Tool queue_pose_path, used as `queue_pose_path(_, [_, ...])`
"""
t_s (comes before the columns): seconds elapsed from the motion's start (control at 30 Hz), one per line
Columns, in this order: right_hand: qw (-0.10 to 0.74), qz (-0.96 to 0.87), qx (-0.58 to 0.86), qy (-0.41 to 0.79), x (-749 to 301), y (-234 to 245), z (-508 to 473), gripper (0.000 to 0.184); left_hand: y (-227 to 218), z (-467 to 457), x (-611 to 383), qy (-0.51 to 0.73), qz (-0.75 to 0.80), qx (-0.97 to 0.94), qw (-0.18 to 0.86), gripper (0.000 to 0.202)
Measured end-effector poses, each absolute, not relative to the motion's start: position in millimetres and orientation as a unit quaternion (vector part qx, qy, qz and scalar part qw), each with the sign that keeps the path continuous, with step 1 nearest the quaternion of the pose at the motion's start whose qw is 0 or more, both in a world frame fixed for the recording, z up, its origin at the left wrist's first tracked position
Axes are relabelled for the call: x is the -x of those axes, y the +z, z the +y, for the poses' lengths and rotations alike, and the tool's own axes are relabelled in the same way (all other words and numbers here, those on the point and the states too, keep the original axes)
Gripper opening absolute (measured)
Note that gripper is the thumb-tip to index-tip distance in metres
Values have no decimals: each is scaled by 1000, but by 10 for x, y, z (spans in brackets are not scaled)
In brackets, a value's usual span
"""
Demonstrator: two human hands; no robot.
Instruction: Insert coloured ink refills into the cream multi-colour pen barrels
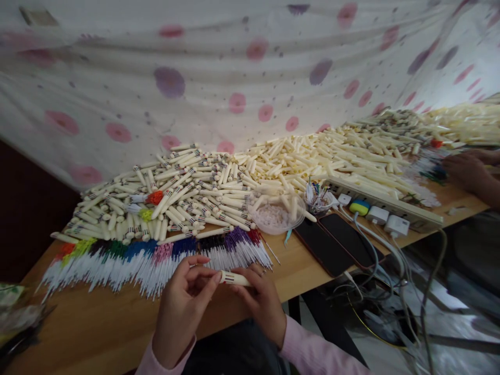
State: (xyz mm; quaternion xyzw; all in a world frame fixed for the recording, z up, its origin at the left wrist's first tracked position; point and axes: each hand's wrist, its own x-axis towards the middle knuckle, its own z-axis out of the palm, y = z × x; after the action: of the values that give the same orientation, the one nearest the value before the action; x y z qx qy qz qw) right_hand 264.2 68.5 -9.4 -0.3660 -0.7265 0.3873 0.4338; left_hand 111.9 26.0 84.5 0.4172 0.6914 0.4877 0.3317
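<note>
Near the front edge of the table, a cream multicolour pen (233, 279) lies level between my two hands. The fingertips of my left hand (183, 301) pinch its left end, where small dark slots show. My right hand (264, 299) closes around its right end. Just beyond my hands, long ink refills (128, 271) lie in a row, white-stemmed and grouped by colour: orange, yellow-green, dark green, blue, pink, black, purple and red. Behind them rises a heap of similar cream pens (195, 195).
Cream tubes (312, 156) pile along the curtain (250, 67). A clear bowl (269, 221) holds small translucent pieces beside a small cup (317, 202) of thin parts. Two phones (325, 246) lie before a power strip (422, 214) with cables. Another person's hands (466, 167) work at the right.
</note>
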Motion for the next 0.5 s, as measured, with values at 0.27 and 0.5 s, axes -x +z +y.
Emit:
queue_pose_path(0.27, [413,-745,365,375,-2641,-90,680,22,906,293,-998,437,691,-416,397,45])
queue_pose_path(0.5, [396,-758,360,373,-2642,-94,681,21,905,307,-861,411,682,-415,439,40])
